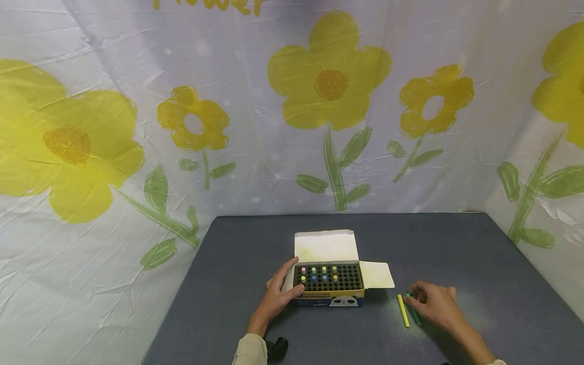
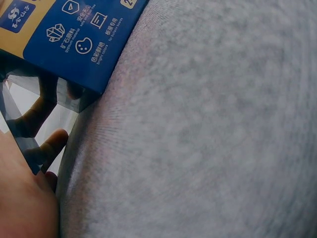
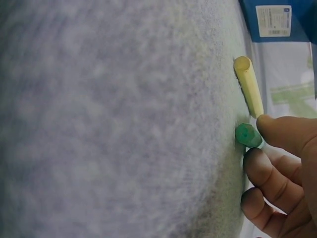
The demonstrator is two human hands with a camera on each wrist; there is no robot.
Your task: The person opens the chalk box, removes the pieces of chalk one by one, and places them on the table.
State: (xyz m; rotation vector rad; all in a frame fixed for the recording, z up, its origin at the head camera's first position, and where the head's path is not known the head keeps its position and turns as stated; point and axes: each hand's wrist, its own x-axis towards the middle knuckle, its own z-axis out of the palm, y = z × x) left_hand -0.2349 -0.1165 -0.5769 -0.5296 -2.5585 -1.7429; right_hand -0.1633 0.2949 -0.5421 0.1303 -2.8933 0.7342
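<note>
A chalk box [image 1: 329, 298], blue and yellow with a panda on its front, stands with its lid up and side flap out. Several coloured chalk sticks poke up from its black holed insert [image 1: 350, 279]. My left hand [image 1: 276, 294] grips the box's left end, thumb at the front corner and fingers behind the side flap; its blue printed side [image 2: 94, 44] shows in the left wrist view. To the right, my right hand [image 1: 435, 304] pinches a green chalk stick [image 3: 247, 135] between thumb and fingers, low over the table. A yellow chalk stick [image 1: 403, 311] lies just left of it.
The dark grey table [image 1: 255, 233] carries the box and chalk. A white cloth printed with yellow flowers [image 1: 255, 167] hangs behind and at the sides. The white flap [image 1: 376, 275] juts out toward my right hand. A black object [image 1: 277, 349] is by my left sleeve.
</note>
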